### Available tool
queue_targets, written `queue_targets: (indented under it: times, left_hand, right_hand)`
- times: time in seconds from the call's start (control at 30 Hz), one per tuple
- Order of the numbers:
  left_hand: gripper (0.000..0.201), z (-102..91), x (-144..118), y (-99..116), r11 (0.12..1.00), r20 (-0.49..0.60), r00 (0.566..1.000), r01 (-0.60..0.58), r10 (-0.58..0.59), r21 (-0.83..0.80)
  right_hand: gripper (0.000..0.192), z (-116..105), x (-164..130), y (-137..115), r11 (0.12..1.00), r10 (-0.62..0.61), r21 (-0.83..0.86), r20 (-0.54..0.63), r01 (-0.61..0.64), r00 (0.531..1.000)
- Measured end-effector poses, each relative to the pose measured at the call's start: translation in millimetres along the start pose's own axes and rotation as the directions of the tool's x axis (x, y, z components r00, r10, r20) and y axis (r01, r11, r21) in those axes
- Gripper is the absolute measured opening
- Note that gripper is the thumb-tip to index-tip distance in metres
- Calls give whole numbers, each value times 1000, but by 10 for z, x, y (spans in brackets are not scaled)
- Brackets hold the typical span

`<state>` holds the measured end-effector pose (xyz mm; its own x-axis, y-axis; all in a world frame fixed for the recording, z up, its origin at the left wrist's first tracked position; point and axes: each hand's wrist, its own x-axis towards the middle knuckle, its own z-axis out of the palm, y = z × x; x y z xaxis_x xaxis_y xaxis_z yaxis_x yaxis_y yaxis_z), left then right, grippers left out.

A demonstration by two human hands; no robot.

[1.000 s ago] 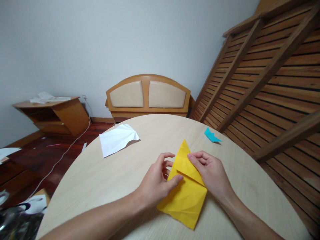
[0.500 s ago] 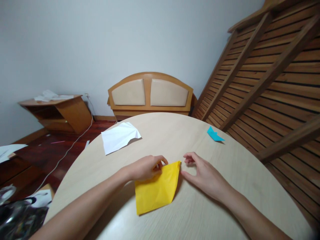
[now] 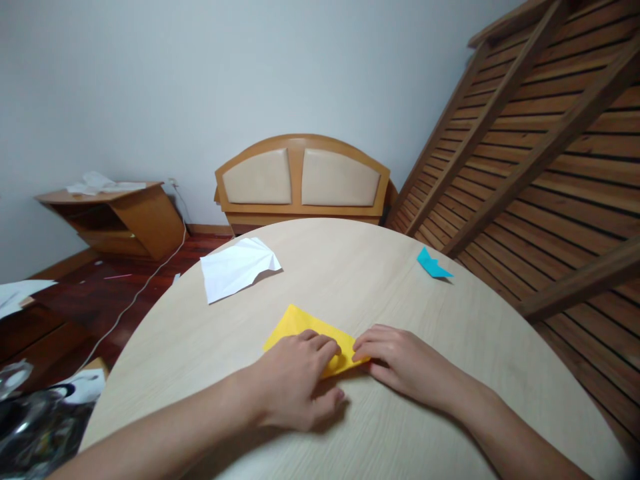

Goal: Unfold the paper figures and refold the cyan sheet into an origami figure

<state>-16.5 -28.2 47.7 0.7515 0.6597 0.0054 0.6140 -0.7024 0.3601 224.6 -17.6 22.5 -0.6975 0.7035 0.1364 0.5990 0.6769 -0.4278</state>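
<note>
Watching through the head camera, I see both hands down on the round pale worktop [image 3: 450,320], pressing on a folded yellow paper [image 3: 295,325] that lies flat near the front-centre of the surface. My left hand [image 3: 295,377] lies palm down over the paper's near part, fingers spread and flattened onto it, thumb out on the bare wood; no grip closed around anything, just pressure from above. My right hand [image 3: 400,363] comes in from the right, fingertips [image 3: 361,347] bent down and touching the paper's right corner, almost meeting the left fingers; it too is pressing, not pinching as far as I can tell. Only the paper's far-left portion shows beyond the knuckles. A creased white sheet [image 3: 235,270] lies well apart toward the far left edge of the worktop. A small blue folded piece [image 3: 433,265] sits near the far right edge, also well apart from the hands. Beyond the worktop stands a wooden headboard with two beige panels [image 3: 303,177] against the wall, a slatted wooden frame [image 3: 550,153] leans at right, and a low tilted cabinet [image 3: 125,223] with papers on top sits at left on the dark floor.
</note>
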Motion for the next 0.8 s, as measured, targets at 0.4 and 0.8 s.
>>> queue_targets:
  times: [0.4,0.8]
  left_hand:
    - [45,370,-25,-345,977,-136,975,-153,173,147]
    - [41,379,-19,-412,971,-106,966,-240,237,-16]
  right_hand:
    - [35,-48,-123,39,994,-41,-105,-39,37,998]
    - [18,74,-207,271,949,-209,-283,-245,136,947]
